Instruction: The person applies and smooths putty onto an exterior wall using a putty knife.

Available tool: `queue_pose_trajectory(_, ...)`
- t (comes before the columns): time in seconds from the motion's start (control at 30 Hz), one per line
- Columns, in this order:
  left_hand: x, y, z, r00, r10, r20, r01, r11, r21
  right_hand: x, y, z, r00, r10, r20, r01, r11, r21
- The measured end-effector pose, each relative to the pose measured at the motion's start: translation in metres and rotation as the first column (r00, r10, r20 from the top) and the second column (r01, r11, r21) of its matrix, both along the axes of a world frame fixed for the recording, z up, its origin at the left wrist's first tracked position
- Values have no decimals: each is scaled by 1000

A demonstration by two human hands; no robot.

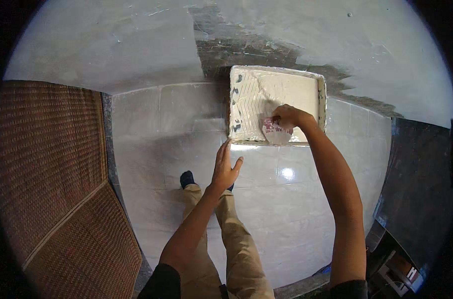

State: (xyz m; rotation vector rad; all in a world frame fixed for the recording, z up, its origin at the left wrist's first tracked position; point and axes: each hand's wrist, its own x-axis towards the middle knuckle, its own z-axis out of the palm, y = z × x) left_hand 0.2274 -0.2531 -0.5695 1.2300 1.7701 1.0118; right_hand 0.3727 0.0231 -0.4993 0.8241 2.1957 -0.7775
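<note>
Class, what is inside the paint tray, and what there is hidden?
Inside the tray lies cream paint, with ridges showing at left. The right hand and the pale, red-marked piece it grips hide what is beneath them.

Brown woven matting [49,154] at left comprises 2 sections that meet along a pale seam [65,224]. Glossy grey floor tiles [296,219] occupy the centre and carry a bright reflection [287,173]. At right lies a dark flat surface [421,184], with a brown-and-white object [398,274] of indistinct kind near its lower end.

Short black sleeves [161,283] above bare forearms [189,234], loose creased khaki trousers [239,239] and dark navy footwear [187,178]
</note>
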Motion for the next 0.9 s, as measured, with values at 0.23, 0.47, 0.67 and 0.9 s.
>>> queue_pose_trajectory(0.23, 2, -5, 7, 1000, -13, -16, 13, 1000, -6, 17, 8, 5, 961, -275, 10, 275, 959, -68)
queue_pose_trajectory(0.47, 5, -15, -1, 1000, -16, -7, 16, 1000, -5, 24, -42, -9, 905, -120, -409, 218, 955, 203)
queue_pose_trajectory(0.67, 12, -14, -1, 999, -30, 32, 32, 999, -38, 36, -47, -10, 907, -118, -405, 204, 963, 174)
queue_pose_trajectory(0.9, 16, -18, -8, 1000, -31, -1, 31, 999, 21, 27, -32, -9, 950, -70, -304, 112, 986, 122)
